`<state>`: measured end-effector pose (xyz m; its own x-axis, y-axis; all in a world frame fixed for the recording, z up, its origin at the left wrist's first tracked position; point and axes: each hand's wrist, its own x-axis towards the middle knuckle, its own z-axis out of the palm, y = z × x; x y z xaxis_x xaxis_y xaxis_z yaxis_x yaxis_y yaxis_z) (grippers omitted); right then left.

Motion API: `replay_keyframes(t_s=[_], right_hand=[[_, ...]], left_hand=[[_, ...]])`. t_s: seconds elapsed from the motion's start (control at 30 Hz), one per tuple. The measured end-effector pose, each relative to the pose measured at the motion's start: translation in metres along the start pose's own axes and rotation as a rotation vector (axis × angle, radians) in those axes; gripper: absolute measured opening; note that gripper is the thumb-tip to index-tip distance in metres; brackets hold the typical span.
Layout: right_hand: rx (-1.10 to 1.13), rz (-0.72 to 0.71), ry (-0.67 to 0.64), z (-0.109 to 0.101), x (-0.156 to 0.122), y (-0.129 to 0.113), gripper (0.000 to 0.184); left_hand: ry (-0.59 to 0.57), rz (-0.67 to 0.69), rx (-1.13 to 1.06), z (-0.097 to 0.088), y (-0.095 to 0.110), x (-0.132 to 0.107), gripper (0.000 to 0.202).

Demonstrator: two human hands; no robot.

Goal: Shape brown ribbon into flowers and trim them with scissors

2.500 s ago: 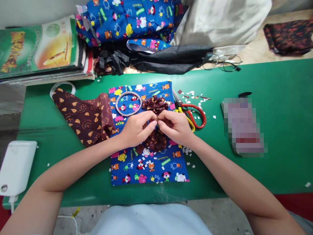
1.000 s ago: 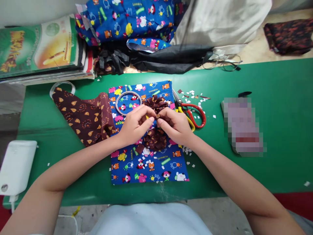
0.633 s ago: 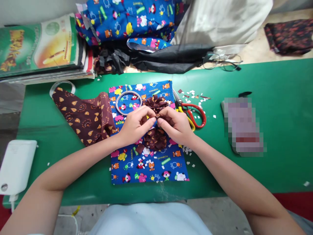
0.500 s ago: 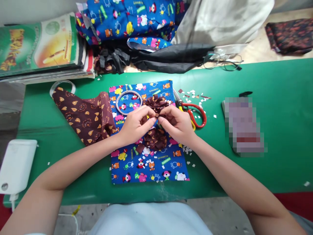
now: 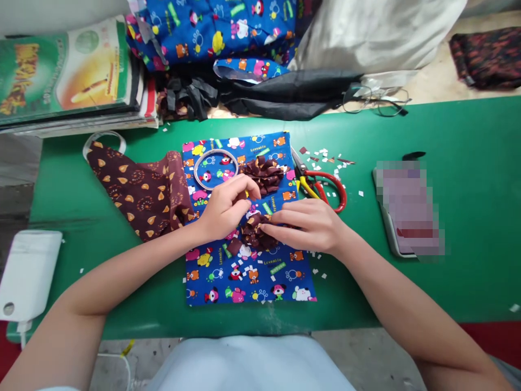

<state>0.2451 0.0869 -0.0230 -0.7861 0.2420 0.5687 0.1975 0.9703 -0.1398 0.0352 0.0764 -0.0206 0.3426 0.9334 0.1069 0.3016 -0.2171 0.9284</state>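
Note:
My left hand (image 5: 228, 209) hovers over the blue cartoon-print cloth (image 5: 248, 290), fingers curled in a loose pinch; anything small between the tips is hidden. My right hand (image 5: 311, 225) reaches to the lower heap of brown fabric pieces (image 5: 254, 231), thumb and fingertips closing round a piece there. Just above sits a second heap of folded brown petals (image 5: 264, 174). A roll of clear tape (image 5: 196, 176) lies left of that heap. Scissors with red and yellow handles (image 5: 342, 190) rest at the cloth's right edge.
Brown patterned fabric (image 5: 134, 195) lies left, partly over another tape roll (image 5: 84, 146). A phone (image 5: 388, 228) is on the right, a white power bank (image 5: 30, 271) at the left edge. Books (image 5: 73, 76), fabric bundles (image 5: 220, 35) and glasses (image 5: 391, 106) line the back. Paper bits are scattered about.
My hands, together at a small brown piece before, are now apart. The right one has moved down and right to the lower heap; the left has stayed nearly in place.

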Motion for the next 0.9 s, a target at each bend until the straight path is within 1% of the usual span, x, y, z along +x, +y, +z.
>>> replay_keyframes(t_s=[0.1,0.23,0.53,0.9], right_hand=[[-0.046,-0.036,-0.042,0.0024,-0.0011,0.0007,0.007],[-0.067,-0.035,-0.068,0.0053,-0.0032,0.0010,0.007],[-0.052,-0.044,-0.074,0.0052,-0.0019,0.0000,0.010],[-0.031,-0.031,-0.154,0.0043,-0.0025,-0.0022,0.011]], left_hand=[[-0.002,0.007,0.011,-0.0002,0.0003,0.0003,0.020],[-0.004,0.020,0.019,0.0000,0.0002,0.0003,0.022],[-0.004,0.028,0.037,0.0006,0.0001,0.0004,0.022],[-0.010,0.034,0.039,0.0007,-0.0013,0.0005,0.023]])
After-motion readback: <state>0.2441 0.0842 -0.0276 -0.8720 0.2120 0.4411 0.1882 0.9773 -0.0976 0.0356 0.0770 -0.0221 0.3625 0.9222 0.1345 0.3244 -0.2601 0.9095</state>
